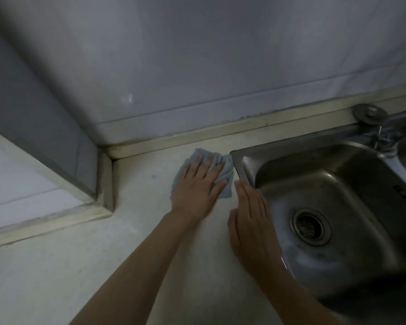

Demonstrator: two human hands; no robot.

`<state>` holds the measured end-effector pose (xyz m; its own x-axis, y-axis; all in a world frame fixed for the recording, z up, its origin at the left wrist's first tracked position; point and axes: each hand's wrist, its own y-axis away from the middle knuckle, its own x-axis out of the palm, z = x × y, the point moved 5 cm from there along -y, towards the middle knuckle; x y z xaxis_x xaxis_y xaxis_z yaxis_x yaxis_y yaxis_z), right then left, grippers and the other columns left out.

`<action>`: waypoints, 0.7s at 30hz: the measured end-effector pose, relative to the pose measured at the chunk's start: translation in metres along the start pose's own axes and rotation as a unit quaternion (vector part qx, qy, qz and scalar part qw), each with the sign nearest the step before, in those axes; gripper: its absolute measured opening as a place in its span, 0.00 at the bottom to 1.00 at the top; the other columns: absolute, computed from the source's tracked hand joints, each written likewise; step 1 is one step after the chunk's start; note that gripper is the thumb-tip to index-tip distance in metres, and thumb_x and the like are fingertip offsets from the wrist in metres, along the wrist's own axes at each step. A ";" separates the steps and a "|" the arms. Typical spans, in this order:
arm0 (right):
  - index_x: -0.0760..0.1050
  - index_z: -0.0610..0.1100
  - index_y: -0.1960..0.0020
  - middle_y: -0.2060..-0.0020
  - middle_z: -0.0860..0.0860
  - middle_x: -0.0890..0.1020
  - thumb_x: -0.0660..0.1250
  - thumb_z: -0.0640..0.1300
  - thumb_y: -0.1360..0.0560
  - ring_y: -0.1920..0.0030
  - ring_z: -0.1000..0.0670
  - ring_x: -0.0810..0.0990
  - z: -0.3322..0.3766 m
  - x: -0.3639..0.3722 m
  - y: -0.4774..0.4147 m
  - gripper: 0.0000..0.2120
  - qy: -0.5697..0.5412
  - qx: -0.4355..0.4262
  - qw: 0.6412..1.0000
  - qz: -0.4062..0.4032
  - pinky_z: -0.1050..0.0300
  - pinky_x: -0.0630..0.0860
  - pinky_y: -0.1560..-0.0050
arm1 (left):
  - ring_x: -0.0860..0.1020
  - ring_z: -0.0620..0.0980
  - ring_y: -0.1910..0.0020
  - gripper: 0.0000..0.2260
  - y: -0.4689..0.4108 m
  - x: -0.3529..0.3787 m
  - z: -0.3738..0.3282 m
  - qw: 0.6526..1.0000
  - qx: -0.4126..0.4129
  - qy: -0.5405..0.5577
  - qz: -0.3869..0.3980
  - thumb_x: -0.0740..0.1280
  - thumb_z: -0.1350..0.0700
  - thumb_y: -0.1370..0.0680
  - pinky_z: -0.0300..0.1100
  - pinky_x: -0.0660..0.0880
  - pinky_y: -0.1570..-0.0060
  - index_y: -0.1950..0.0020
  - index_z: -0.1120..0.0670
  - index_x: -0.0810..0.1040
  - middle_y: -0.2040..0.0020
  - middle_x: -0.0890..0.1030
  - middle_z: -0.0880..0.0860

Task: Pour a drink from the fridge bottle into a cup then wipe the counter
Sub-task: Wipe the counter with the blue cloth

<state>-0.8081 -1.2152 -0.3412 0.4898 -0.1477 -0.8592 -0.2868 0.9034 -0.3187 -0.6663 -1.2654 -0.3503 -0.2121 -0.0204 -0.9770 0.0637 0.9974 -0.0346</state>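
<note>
Cloth (227, 174), blue-grey and crumpled, lay on the pale counter (103, 266) under the left hand (197, 184), and that was the first thing I picked out on my feed. It sat near the back of the counter, close to the raised ledge (197, 137) along the foot of the wall (197, 66), with its right edge just beside the rear left corner of the sink (242, 156). The left hand pressed down on it palm-first. Its fingers (218, 170) were straight and slightly spread across the fabric, not curled round it, and cloth showed past the fingertips and on both sides of the hand.

The right hand (251, 219) was just beside the cloth, apart from the left hand by a narrow strip of counter. I saw it flat and held edge-on, fingers (244, 191) straight and pressed together, pointing toward the wall. It lay along the left rim of the sink, holding nothing. I could not tell from the head view whether it touched the rim or hung just above it.

Both forearms reached in from the bottom of the view. The steel basin showed a round drain strainer (311, 227) in its floor, and a metal tap (382, 134) stood at its back edge. Left of the counter, a grey panel (45, 125) ran out from the corner of the wall.
</note>
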 end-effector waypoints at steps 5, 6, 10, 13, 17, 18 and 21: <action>0.64 0.36 0.32 0.37 0.37 0.76 0.42 0.50 0.17 0.37 0.42 0.76 -0.007 -0.003 0.001 0.24 -0.030 0.033 0.998 -0.054 0.39 0.75 0.40 | 0.46 0.46 0.21 0.25 0.035 -0.001 -0.002 0.994 0.112 -0.004 0.015 0.44 0.39 0.17 0.46 0.41 0.23 0.21 0.43 0.50 0.20 0.51 0.47; 0.65 0.35 0.32 0.37 0.37 0.76 0.42 0.50 0.16 0.37 0.42 0.76 -0.008 -0.002 0.001 0.25 -0.036 0.038 0.998 -0.046 0.39 0.76 0.41 | 0.46 0.45 0.21 0.25 0.044 -0.003 0.004 0.991 0.130 -0.003 0.025 0.45 0.39 0.17 0.45 0.41 0.23 0.21 0.42 0.51 0.20 0.51 0.45; 0.64 0.35 0.28 0.31 0.40 0.71 0.49 0.44 0.20 0.30 0.44 0.70 -0.010 0.005 0.003 0.23 -0.039 0.055 0.998 -0.005 0.48 0.69 0.31 | 0.53 0.48 0.21 0.25 0.026 -0.016 0.064 0.998 0.066 -0.018 0.007 0.44 0.39 0.17 0.44 0.44 0.23 0.21 0.45 0.52 0.22 0.53 0.46; 0.65 0.36 0.29 0.31 0.41 0.72 0.50 0.45 0.21 0.30 0.45 0.70 -0.010 0.005 0.000 0.24 -0.061 0.052 0.997 0.000 0.50 0.67 0.31 | 0.57 0.53 0.22 0.32 -0.007 -0.017 0.085 0.999 -0.027 -0.038 -0.007 0.38 0.37 0.20 0.50 0.51 0.24 0.21 0.51 0.56 0.21 0.58 0.52; 0.60 0.38 0.26 0.28 0.44 0.67 0.46 0.49 0.20 0.27 0.49 0.64 -0.013 0.004 0.000 0.26 -0.135 0.074 0.988 0.008 0.50 0.66 0.28 | 0.50 0.49 0.21 0.32 -0.007 -0.011 0.064 0.998 -0.057 -0.005 -0.023 0.39 0.38 0.21 0.43 0.40 0.24 0.20 0.49 0.53 0.20 0.54 0.50; 0.60 0.38 0.26 0.28 0.44 0.67 0.46 0.49 0.20 0.27 0.49 0.64 -0.014 0.003 -0.001 0.27 -0.140 0.084 0.987 0.002 0.49 0.67 0.29 | 0.47 0.48 0.21 0.31 -0.005 -0.009 0.059 0.999 -0.040 -0.004 -0.013 0.39 0.37 0.21 0.40 0.36 0.26 0.20 0.48 0.51 0.20 0.52 0.49; 0.61 0.37 0.26 0.28 0.43 0.67 0.45 0.49 0.20 0.28 0.48 0.66 -0.013 0.001 -0.002 0.27 -0.128 0.082 0.988 0.001 0.55 0.65 0.28 | 0.44 0.46 0.21 0.26 0.001 -0.004 0.044 1.000 0.007 0.013 0.010 0.43 0.38 0.18 0.39 0.33 0.26 0.21 0.45 0.49 0.20 0.50 0.48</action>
<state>-0.8175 -1.2226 -0.3460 0.6881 -0.0581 -0.7233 -0.1605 0.9599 -0.2298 -0.6221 -1.2671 -0.3557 -0.2365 0.0018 -0.9716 0.0817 0.9965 -0.0180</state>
